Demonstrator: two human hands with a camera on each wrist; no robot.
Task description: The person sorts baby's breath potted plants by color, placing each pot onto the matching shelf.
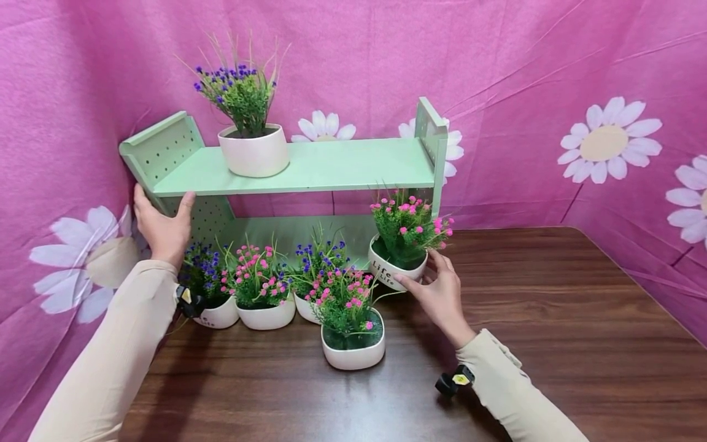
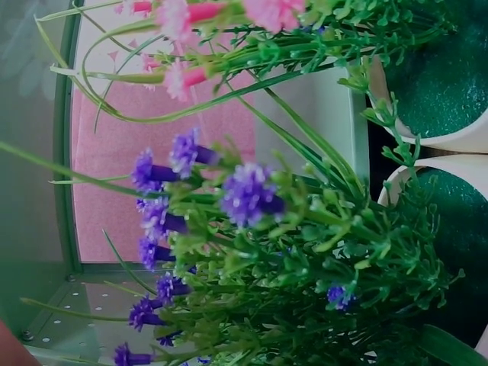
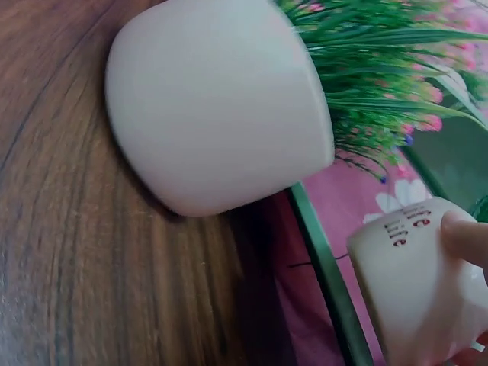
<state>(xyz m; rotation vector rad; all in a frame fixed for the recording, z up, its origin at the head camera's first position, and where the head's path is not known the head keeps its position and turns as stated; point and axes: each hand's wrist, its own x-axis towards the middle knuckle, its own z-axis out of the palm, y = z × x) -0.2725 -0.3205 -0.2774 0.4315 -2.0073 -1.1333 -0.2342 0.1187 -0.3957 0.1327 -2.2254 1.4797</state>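
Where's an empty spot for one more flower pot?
There's room on the top board, between its purple-flowered pot and right end panel; also on brown table between the right hand and pink cloth. Crowded: before the lower board, where four pots cluster.

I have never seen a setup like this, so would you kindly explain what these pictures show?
There is no machine here, only a person's two hands. The wide picture comes from a camera on the head; the two sideways-looking close-ups come from the wrists. The left hand touches the left end of a green shelf. The right hand holds a tilted white pot of pink flowers. Four more flowerpots stand on the brown table; a purple-flowered one stands on the upper board.
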